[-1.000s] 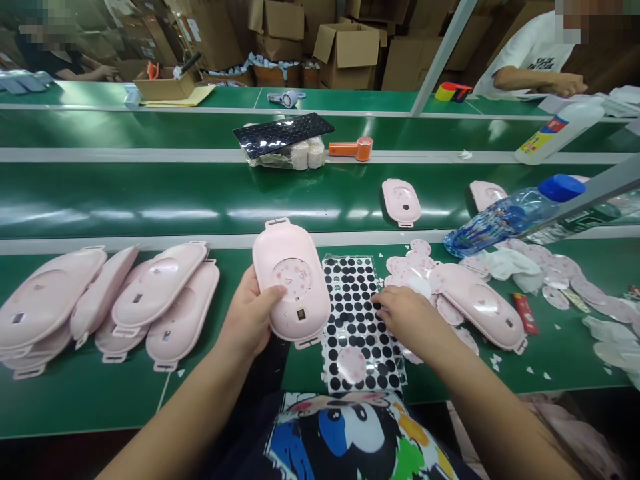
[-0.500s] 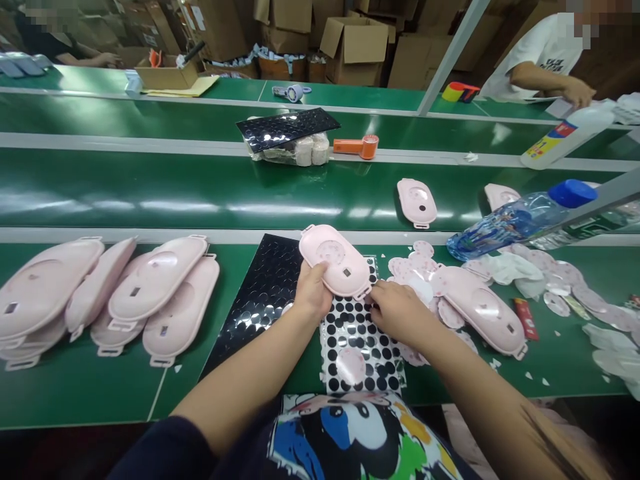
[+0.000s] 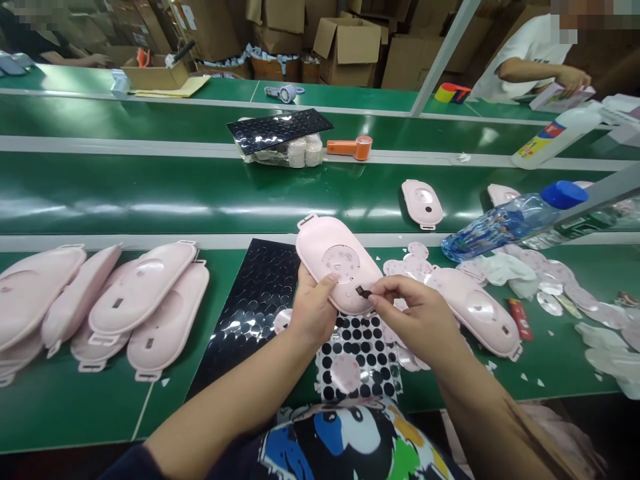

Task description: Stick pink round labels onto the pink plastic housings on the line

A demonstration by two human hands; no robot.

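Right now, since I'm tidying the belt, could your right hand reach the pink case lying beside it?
Probably yes: the right hand sits beside that pink case with nothing between them, though it pinches a small black piece.

one head-worn camera looks forward and down over a nearby green conveyor belt [image 3: 125,193].

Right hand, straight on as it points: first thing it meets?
The pale pink plastic oval case in the left hand, just past the small black piece pinched in the right hand; gap unclear.
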